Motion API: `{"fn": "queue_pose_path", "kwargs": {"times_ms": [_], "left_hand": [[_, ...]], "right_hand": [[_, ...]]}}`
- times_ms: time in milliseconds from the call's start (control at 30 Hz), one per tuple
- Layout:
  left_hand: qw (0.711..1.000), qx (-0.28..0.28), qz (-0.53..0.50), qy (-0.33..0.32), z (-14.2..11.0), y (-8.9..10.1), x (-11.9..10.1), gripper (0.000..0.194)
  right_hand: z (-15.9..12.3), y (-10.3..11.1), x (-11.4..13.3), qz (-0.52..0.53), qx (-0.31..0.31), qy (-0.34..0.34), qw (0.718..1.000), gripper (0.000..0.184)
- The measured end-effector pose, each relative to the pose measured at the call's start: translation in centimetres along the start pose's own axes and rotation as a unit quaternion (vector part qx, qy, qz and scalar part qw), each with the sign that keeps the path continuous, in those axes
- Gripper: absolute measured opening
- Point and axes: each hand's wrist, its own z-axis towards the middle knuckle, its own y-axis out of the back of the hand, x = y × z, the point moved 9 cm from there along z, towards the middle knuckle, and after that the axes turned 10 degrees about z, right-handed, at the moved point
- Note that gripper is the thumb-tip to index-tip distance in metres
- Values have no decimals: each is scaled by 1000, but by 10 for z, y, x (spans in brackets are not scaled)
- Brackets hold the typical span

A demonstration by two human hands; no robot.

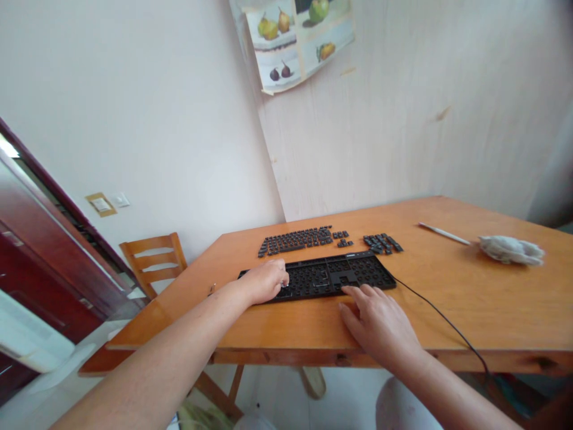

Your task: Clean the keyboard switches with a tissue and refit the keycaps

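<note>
One keyboard point(366, 272) runs left to right, beneath the curled left fingers point(281, 275), pinch unclear; loosely spread right fingers point(367, 292) touch its near edge.

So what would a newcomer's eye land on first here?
Probably the black keyboard base with its keycaps off, mid-table, both the left hand and right hand on it. Next, the loose keycaps laid out in keyboard order just behind it. Then the fruit pictures on the wall above.
</note>
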Motion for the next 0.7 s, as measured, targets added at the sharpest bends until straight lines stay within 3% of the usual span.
{"fn": "queue_pose_path", "kwargs": {"times_ms": [367,700], "left_hand": [[998,18,3,59,-44,2,39,33],[991,39,-12,128,-73,-1,75,23]], "right_hand": [[1,-3,-4,-4,-2,10,1000,39],[1,-4,-5,-16,-11,20,1000,39]]}}
